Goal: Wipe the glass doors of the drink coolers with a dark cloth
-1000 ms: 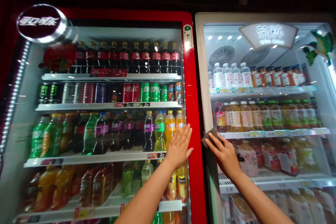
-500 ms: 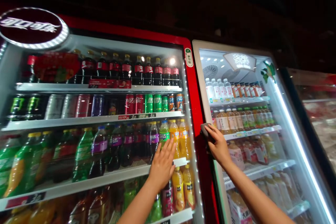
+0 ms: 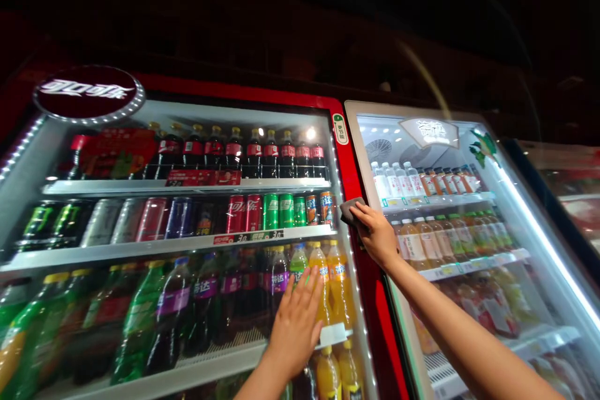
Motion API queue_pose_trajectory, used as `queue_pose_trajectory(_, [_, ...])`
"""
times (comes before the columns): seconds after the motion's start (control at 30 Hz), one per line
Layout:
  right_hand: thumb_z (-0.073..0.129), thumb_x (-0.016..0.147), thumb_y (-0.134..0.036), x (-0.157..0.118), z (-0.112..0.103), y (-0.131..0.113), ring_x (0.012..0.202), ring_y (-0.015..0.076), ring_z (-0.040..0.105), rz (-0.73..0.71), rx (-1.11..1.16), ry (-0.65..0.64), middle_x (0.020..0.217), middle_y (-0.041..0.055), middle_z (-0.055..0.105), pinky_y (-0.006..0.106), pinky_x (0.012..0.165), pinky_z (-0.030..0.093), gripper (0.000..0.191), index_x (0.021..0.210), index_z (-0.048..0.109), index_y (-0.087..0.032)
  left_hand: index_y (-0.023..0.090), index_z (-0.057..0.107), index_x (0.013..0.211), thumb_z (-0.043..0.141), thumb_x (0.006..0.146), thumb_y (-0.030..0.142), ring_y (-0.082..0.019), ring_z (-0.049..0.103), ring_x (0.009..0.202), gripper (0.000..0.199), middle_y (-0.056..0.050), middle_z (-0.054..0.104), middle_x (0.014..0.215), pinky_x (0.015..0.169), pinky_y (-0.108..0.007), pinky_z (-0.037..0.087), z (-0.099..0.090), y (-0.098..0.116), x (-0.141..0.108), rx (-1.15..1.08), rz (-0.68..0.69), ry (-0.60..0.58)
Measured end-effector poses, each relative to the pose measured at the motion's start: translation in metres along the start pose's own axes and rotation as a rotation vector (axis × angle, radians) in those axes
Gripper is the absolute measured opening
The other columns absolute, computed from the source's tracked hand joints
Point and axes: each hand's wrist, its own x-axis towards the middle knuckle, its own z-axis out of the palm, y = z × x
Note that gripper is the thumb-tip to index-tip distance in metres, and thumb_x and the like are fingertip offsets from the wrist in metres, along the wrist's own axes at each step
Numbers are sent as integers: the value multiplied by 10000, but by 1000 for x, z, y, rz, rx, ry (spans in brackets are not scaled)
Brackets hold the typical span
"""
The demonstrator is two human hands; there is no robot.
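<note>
The folded cloth (image 3: 349,211) looks matt and soft against the smooth, glossy red frame (image 3: 351,174), beside a shiny, reflective glass door (image 3: 187,191) with glossy clear-plastic bottles (image 3: 171,306), sleek metal cans (image 3: 270,211) and smooth white shelf edges (image 3: 187,245) behind it.

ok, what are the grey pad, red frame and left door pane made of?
Grey pad: cloth or foam, matte and soft-edged; can't tell which.
Red frame: painted metal or plastic, judging by its smooth, even colour.
Left door pane: probably glass, clear and smooth; drinks show through.
</note>
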Motion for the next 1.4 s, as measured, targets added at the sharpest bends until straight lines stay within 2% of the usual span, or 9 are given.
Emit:
queue_pose_trajectory(0.2, [433, 990, -207, 82, 24, 2, 1472, 291, 404, 51, -155, 38, 1567, 0, 499, 539, 1137, 431, 509, 1473, 539, -324, 187, 341, 1579, 533, 943, 552, -253, 156, 1579, 759, -68, 317, 1674, 1295, -442, 41, 20, -27, 56, 46, 41, 56])
queue_pose_trajectory(0.33, [434, 1015, -302, 80, 39, 8, 1531, 337, 289, -61, -237, -187, 1636, 0, 388, 623, 1126, 405, 531, 1545, 429, -341, 179, 263, 1609, 526, 955, 541, -255, 181, 1574, 793, -75, 303, 1679, 1299, -444, 69, 31, -32, 82, 27, 22, 47])
queue_pose_trajectory(0.4, [439, 1010, -283, 69, 45, 17, 1538, 338, 275, -147, -219, -205, 1649, -3, 363, 619, 1145, 384, 550, 1555, 409, -353, 190, 203, 1627, 514, 964, 532, -256, 182, 1575, 808, -75, 287, 1685, 1300, -453, 94, 32, -35, 90, 12, 11, 36])
queue_pose_trajectory(0.53, [424, 1010, -245, 72, 54, 37, 1514, 331, 335, -183, -145, -92, 1616, -3, 429, 638, 1169, 349, 538, 1526, 444, -393, 233, 111, 1643, 516, 977, 482, -256, 178, 1578, 818, -57, 249, 1698, 1298, -471, 127, 29, -47, 100, -6, 4, 34])
queue_pose_trajectory(0.83, [460, 929, -175, 169, 85, 29, 1415, 346, 454, 10, -52, 201, 1498, 130, 538, 597, 1122, 423, 494, 1398, 599, -248, 217, 150, 1634, 500, 990, 489, -262, 148, 1584, 782, -62, 236, 1701, 1298, -484, 142, 29, -76, 106, 17, -26, 39])
queue_pose_trajectory(1.03, [590, 908, -290, 146, 75, 36, 1487, 379, 359, -176, -135, 3, 1575, 88, 479, 656, 1158, 369, 576, 1480, 526, -267, 237, 212, 1618, 491, 999, 465, -260, 157, 1583, 717, -53, 258, 1695, 1299, -498, 119, 35, -96, 106, -3, -26, 74])
queue_pose_trajectory(1.13, [549, 902, -203, 153, 72, 42, 1501, 394, 338, -109, -152, 11, 1594, 71, 457, 669, 1152, 375, 585, 1483, 529, -273, 248, 191, 1623, 492, 998, 449, -261, 177, 1578, 722, -50, 262, 1694, 1295, -510, 132, 38, -107, 109, -14, -47, 85])
queue_pose_trajectory(1.27, [548, 919, -213, 169, 84, 19, 1492, 411, 352, -54, -123, 18, 1581, 66, 475, 679, 1135, 395, 565, 1480, 537, -274, 233, 201, 1618, 459, 1012, 440, -273, 198, 1573, 691, -65, 292, 1682, 1286, -540, 131, 39, -111, 114, -21, -85, 74])
queue_pose_trajectory(1.4, [567, 918, -202, 136, 87, -1, 1483, 307, 404, -226, -38, -51, 1541, 4, 531, 564, 1165, 422, 496, 1400, 601, -311, 243, 158, 1626, 463, 1008, 438, -265, 201, 1572, 716, -63, 302, 1679, 1288, -545, 115, 37, -112, 108, -33, -82, 70])
